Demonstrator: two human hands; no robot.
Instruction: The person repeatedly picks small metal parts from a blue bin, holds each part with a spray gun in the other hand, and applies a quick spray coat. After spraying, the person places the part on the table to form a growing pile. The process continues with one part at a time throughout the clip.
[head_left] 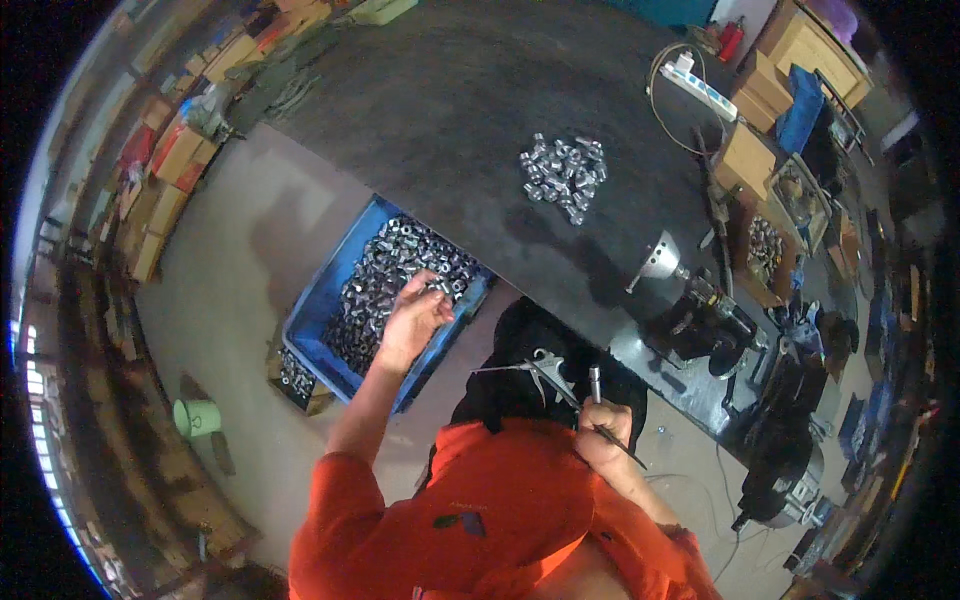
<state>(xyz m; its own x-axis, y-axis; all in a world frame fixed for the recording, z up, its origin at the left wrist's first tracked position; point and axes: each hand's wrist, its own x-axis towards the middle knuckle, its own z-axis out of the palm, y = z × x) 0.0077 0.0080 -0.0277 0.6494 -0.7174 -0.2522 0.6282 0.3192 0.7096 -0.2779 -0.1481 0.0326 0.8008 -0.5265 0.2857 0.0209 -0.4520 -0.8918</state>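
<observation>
Over the blue bin [318, 352], heaped with small shiny metal fittings [385, 290], is my left hand [412, 322]. Its fingers curl around what looks like one small metal fitting [438, 287]; part of the grip is hidden. In front of my lap, my right hand [604, 436] is closed around a short silver metal cylinder [596, 384] that sticks up past the thumb. A thin dark rod or hose also passes through this hand. A silver air blow gun [550, 372] with a thin nozzle lies just left of it, over my dark trousers.
On the dark worktable [430, 110] sits a pile of metal fittings [563, 177]. A bench machine [700, 325] stands along its right side. Farther back are a power strip [700, 88] and cardboard boxes [748, 162]. A pale green bucket [197, 418] is on the floor at left.
</observation>
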